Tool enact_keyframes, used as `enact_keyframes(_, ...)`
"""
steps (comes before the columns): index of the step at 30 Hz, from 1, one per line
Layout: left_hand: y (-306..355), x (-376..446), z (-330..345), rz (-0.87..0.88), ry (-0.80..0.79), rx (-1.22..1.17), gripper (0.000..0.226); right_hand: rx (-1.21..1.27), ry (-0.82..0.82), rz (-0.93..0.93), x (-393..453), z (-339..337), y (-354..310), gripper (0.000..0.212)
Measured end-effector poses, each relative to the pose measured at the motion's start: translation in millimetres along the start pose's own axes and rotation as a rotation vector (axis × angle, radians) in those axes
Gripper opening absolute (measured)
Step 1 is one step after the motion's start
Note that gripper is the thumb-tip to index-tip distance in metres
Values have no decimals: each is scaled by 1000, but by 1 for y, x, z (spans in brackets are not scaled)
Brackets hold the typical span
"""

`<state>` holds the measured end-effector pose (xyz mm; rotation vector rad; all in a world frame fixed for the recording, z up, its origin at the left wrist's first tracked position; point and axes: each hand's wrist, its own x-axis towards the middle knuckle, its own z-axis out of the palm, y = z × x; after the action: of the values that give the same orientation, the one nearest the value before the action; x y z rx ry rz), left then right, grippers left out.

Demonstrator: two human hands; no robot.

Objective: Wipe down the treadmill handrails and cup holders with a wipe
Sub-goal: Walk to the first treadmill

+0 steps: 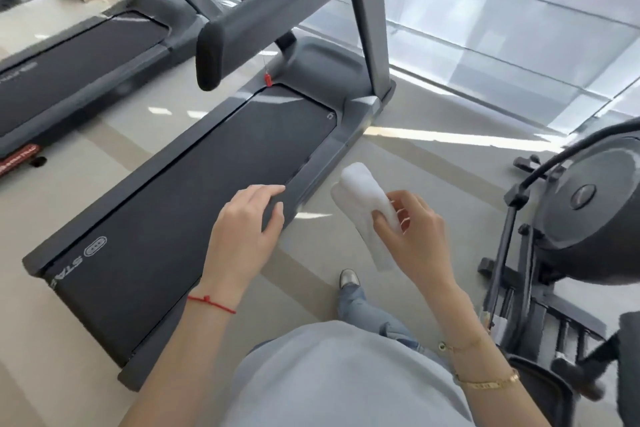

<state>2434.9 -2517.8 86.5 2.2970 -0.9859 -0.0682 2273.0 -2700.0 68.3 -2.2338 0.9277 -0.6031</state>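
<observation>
1. The treadmill (194, 191) was cut off at the top edge, so its console and cup holders were out of view; only the belt, the side rails, one upright post and one padded handrail (242, 31) showed.
2. The handrail hung well above and ahead of the left hand, its far end running out of the picture.
3. The lettering on the belt near the left wrist was partly cut by the deck edge and could not be read in full.
4. The left hand (247, 222) hovered over the treadmill's right side rail, fingers loosely bent and holding nothing; whether the fingertips touched the rail could not be told.
5. The right hand (412, 236) pinched a white wipe (367, 208) between thumb and fingers, its upper end bunched and pointing away, its lower end hanging below the thumb.
6. The wipe was in the air over the floor, just right of the treadmill's edge, between the two hands and touching no machine.
7. A red string (212, 303) circled the left wrist; gold bracelets (486, 381) sat on the right forearm.
8. To the right of the right hand stood another exercise machine (585, 218), cut off by the frame and blurred at its lower part.
9. A second treadmill (69, 59) lay far left of the left hand, only partly in view.
10. Below the hands, a shoe (349, 278) and a jeans leg showed above a pale shirt.
</observation>
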Motion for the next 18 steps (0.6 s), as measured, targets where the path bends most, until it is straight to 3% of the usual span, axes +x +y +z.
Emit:
enact_keyframes(8,26,123,22,-130,177,40,26,34,-97,-166,187,3,11,15)
enact_keyframes(18,6,234,0,-266,399,116,27,110,-93,-352,350,55,-44,11)
